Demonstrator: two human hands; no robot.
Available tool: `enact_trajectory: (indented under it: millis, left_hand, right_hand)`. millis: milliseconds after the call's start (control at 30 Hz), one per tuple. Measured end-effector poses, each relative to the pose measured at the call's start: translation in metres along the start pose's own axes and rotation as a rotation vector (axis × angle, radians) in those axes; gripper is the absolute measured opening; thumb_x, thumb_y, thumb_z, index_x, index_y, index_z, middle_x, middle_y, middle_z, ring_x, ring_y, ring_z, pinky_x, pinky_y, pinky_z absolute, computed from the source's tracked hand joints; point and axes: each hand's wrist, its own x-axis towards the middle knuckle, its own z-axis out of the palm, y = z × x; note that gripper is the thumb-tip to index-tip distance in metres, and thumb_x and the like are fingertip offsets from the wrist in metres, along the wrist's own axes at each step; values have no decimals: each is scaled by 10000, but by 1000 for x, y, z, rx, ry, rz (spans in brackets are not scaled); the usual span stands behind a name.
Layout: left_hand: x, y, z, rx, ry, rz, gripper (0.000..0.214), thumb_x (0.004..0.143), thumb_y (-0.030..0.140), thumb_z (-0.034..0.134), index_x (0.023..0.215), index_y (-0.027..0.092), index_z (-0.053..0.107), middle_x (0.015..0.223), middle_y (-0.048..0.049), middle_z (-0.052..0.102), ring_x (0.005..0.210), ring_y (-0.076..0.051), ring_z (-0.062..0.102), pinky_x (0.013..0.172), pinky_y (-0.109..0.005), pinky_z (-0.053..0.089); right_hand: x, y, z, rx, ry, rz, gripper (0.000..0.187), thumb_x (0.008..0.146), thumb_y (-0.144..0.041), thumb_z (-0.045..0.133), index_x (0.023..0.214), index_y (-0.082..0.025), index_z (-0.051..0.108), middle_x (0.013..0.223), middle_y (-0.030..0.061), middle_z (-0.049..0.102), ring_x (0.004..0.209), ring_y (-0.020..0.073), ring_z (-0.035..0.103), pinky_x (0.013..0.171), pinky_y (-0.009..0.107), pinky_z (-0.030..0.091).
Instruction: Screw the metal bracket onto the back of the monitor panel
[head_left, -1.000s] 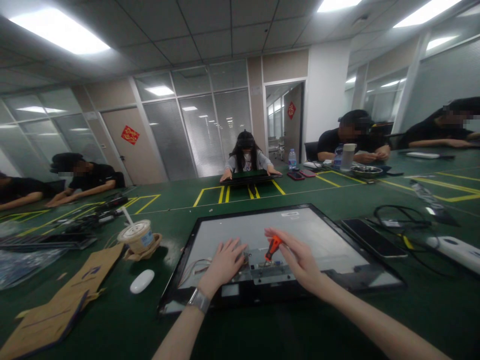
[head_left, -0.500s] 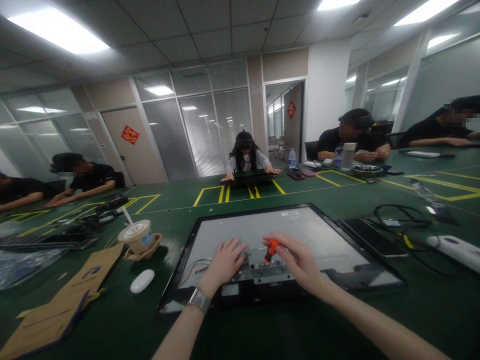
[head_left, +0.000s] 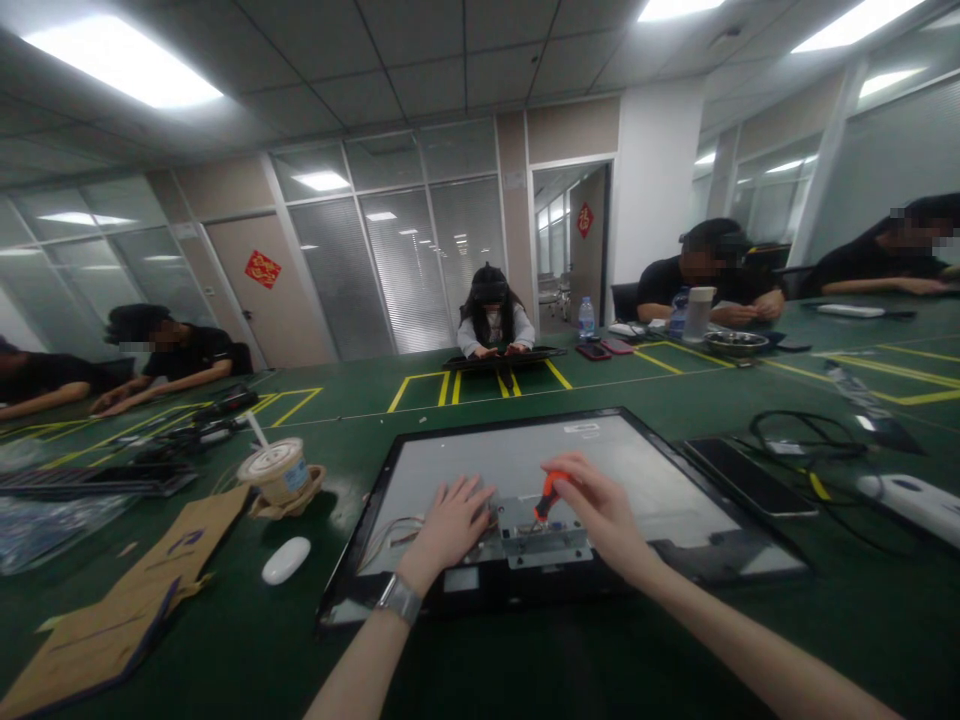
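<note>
A flat display panel (head_left: 637, 480) with a black frame and pale grey back lies on the green table in front of me. My right hand (head_left: 596, 510) grips a short orange and black screwdriver (head_left: 551, 492), which leans with its tip down at a metal bracket (head_left: 540, 543) near the panel's front edge. The tip itself is too small to make out. My left hand (head_left: 454, 520) rests flat on the panel, fingers spread, just left of the bracket. Thin wires (head_left: 390, 530) run out on the panel beside that hand.
Left of the panel are a white mouse (head_left: 286, 560), a drink cup with a straw (head_left: 274, 470) in a holder and flattened cardboard (head_left: 142, 600). On the right lie a dark phone (head_left: 742, 475), black cables (head_left: 795, 430) and a white device (head_left: 915, 507). Several people sit around the table.
The screwdriver's handle has moved slightly up and to the right and leans more, with my right hand. My left hand stays in place. The person opposite has drawn both hands inward.
</note>
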Motion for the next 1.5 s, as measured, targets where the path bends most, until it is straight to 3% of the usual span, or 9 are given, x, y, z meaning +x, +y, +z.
enact_trajectory:
  millis: [200, 367, 433, 600, 833, 1033, 1167, 1333, 1500]
  left_hand:
    - [0, 0, -1, -12, -9, -8, 468, 1010, 367, 356, 1474, 322, 405, 1597, -57, 312, 1469, -296, 258, 1170, -576, 212]
    - [-1, 2, -2, -16, -9, -7, 465, 1015, 364, 344, 1473, 316, 406, 1593, -63, 322, 1466, -296, 266, 1169, -577, 215]
    - [-1, 2, -3, -17, -7, -6, 466, 1015, 368, 347, 1473, 313, 407, 1592, -64, 323, 1464, -303, 269, 1167, -578, 219]
    - [-1, 1, -2, -25, 1, -9, 464, 1014, 382, 348, 1470, 325, 411, 1592, -58, 324, 1464, -308, 267, 1165, -583, 218]
    - [-2, 2, -2, -18, 6, 4, 461, 1015, 368, 336, 1467, 318, 412, 1588, -69, 331, 1460, -298, 282, 1159, -588, 233]
    - [-2, 2, -2, -40, 1, -7, 463, 1016, 373, 341, 1471, 324, 408, 1594, -60, 319, 1464, -303, 270, 1166, -587, 215]
    - [-2, 2, -2, -28, -2, -4, 462, 1016, 372, 352, 1472, 322, 406, 1594, -63, 319, 1464, -306, 268, 1168, -581, 218]
    - [-2, 2, -2, -3, 8, 7, 458, 1020, 358, 344, 1474, 321, 399, 1590, -67, 328, 1459, -298, 285, 1162, -585, 235]
    - [-3, 2, -2, -19, 8, 2, 463, 1022, 384, 331, 1476, 320, 399, 1596, -61, 316, 1468, -296, 262, 1170, -581, 214]
  right_hand:
    - [1, 2, -4, 73, -43, 115, 271, 957, -418, 551, 1113, -251, 696, 1016, 70, 721, 953, 220, 692, 862, 359, 560]
    - [1, 1, -4, 66, -70, 38, 237, 893, -432, 645, 918, -222, 752, 965, 73, 652, 899, 215, 672, 777, 323, 567]
    - [1, -1, -4, 56, -77, 32, 231, 909, -415, 627, 936, -224, 753, 949, 67, 633, 866, 201, 667, 751, 310, 566]
    - [0, -2, -6, 29, -112, 49, 249, 982, -360, 520, 1102, -244, 704, 1025, 70, 684, 969, 202, 657, 878, 334, 532]
    - [2, 5, -6, 85, -98, 19, 157, 906, -362, 645, 922, -235, 737, 972, 57, 625, 911, 196, 645, 778, 298, 551]
    - [1, -4, -6, -18, -118, 3, 218, 956, -328, 567, 1081, -247, 727, 1007, 69, 678, 961, 205, 664, 863, 333, 534]
    - [0, -7, -5, 5, -140, -6, 232, 980, -333, 522, 1064, -244, 719, 1028, 74, 700, 983, 211, 671, 862, 337, 543]
    - [1, -1, -4, -7, -82, -56, 139, 880, -350, 682, 916, -237, 756, 933, 64, 680, 915, 209, 667, 816, 327, 560]
    - [-1, 0, -4, -66, -96, -35, 241, 937, -321, 593, 1139, -245, 702, 1027, 85, 728, 970, 220, 695, 873, 376, 566]
